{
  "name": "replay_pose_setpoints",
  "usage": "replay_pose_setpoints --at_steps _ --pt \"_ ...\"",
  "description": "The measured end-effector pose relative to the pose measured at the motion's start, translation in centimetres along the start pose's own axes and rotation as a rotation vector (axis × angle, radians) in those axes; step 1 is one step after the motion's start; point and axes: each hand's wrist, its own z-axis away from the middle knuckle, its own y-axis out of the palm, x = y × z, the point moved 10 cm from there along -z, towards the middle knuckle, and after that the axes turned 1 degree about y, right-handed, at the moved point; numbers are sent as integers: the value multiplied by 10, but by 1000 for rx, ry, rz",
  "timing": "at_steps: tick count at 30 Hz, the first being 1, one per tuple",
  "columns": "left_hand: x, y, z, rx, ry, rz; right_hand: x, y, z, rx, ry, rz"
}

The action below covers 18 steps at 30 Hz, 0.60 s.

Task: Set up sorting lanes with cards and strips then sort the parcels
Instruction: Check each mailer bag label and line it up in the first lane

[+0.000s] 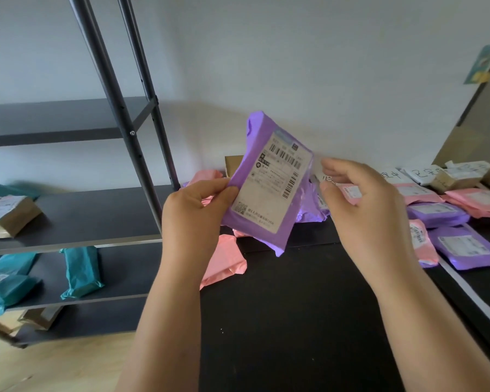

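Observation:
My left hand (pixel 194 212) pinches the left edge of a purple parcel (pixel 269 182) and holds it up above the black table (pixel 294 321), its white shipping label facing me. My right hand (pixel 362 205) hovers just right of the parcel with loosely curled fingers and touches nothing. Behind the held parcel lies a heap of pink parcels (pixel 227 258) and purple ones. On the right, pink parcels (pixel 475 200) and purple parcels (pixel 464 248) lie in rows beside a white strip (pixel 470 292). White handwritten cards (pixel 422 172) stand at the back right.
A dark metal shelf rack (pixel 116 108) stands on the left, with teal parcels (pixel 81 271) and brown boxes (pixel 10 215) on its shelves. Small cardboard boxes (pixel 450 179) sit at the table's back right. A white wall is behind.

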Motion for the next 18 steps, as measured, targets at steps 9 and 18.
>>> replay_pose_setpoints --at_steps 9,18 --pt "-31 11 9 78 220 -73 -10 -8 -7 4 49 55" --pt "-28 20 14 38 173 -21 -33 -21 4 -31 133 -80"
